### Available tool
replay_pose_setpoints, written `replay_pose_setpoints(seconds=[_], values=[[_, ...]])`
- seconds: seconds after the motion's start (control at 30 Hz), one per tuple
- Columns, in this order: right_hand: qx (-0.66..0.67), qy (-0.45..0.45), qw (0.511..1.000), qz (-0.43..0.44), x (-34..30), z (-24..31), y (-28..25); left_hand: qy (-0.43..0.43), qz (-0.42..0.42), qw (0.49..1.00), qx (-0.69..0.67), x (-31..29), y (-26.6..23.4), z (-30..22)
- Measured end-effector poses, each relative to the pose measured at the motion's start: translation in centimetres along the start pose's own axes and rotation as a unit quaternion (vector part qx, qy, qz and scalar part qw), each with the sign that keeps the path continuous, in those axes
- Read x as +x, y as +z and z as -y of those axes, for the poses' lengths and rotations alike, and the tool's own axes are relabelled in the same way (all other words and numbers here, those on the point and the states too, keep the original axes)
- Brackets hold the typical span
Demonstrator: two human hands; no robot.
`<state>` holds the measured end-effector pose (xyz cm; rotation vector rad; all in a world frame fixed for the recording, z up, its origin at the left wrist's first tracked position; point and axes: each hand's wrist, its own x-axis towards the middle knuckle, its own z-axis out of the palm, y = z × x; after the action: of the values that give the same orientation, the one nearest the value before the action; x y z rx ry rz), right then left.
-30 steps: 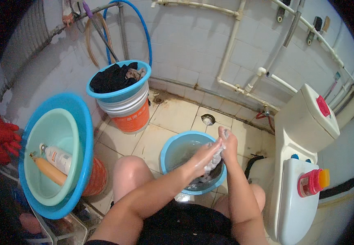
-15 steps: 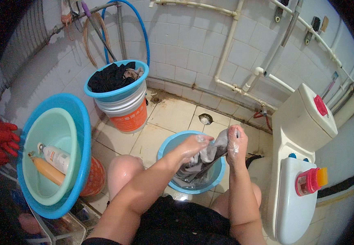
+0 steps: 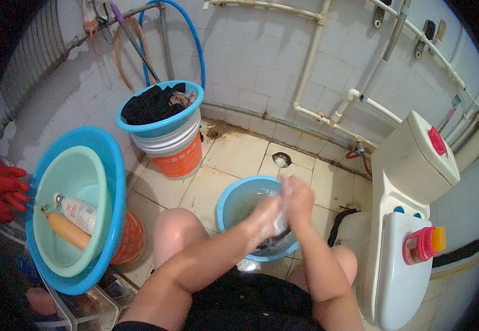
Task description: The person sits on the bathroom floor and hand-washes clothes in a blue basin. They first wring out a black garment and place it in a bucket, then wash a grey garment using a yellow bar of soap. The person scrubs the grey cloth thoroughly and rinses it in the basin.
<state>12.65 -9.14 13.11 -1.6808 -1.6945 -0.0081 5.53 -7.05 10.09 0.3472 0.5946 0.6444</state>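
Observation:
A light blue basin (image 3: 229, 194) with water stands on the floor between my knees. Over it, my left hand (image 3: 266, 217) and my right hand (image 3: 298, 199) are pressed close together, both blurred by motion and closed on a wet grey cloth (image 3: 279, 223). White suds show on the cloth and on my left hand. Most of the cloth is hidden by my hands and wrists, and its darker lower part hangs into the basin. Its exact kind I cannot make out.
A bucket (image 3: 176, 157) bears a blue basin of dark clothes (image 3: 154, 105). At left, a pale green basin (image 3: 65, 265) holds two bottles inside a larger blue basin (image 3: 117, 187). Red gloves (image 3: 4, 187) hang beside them. A toilet (image 3: 399, 281) with a pink jar (image 3: 417, 246) stands right.
My hands have come together; before, they were apart with the grey cloth stretched between them. My right hand has moved left and a little nearer, and the cloth is now bunched and lower.

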Motion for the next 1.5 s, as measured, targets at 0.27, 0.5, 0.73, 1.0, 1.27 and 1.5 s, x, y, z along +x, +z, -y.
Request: replay_pose_setpoints(seconds=[0.27, 0.5, 0.73, 1.0, 1.27, 1.5], values=[[0.109, 0.064, 0.992, -0.019, 1.0, -1.2, -0.9, 0.003, 0.131, 0.991, 0.035, 0.0, -0.4, 0.0], [0.301, 0.255, 0.917, 0.056, 3.5, -4.9, -5.1, 0.137, 0.041, 0.877, 0.458, -1.4, 0.7, -4.7], [0.497, 0.254, 0.816, 0.152, 2.3, -5.8, -3.7, 0.097, 0.069, 0.989, 0.087, -2.3, -0.2, -9.0], [0.296, 0.09, 0.95, 0.037, -0.2, 0.9, -2.6, 0.131, -0.059, 0.983, 0.118, -3.0, 2.5, -6.4], [0.216, 0.164, 0.962, 0.012, 2.0, -2.9, -0.5, 0.078, -0.032, 0.995, 0.062, -0.8, 2.6, -1.7], [0.458, 0.16, 0.84, 0.244, 1.7, -2.8, -2.8, 0.047, -0.013, 0.976, 0.211, -1.1, 1.9, -5.5]])
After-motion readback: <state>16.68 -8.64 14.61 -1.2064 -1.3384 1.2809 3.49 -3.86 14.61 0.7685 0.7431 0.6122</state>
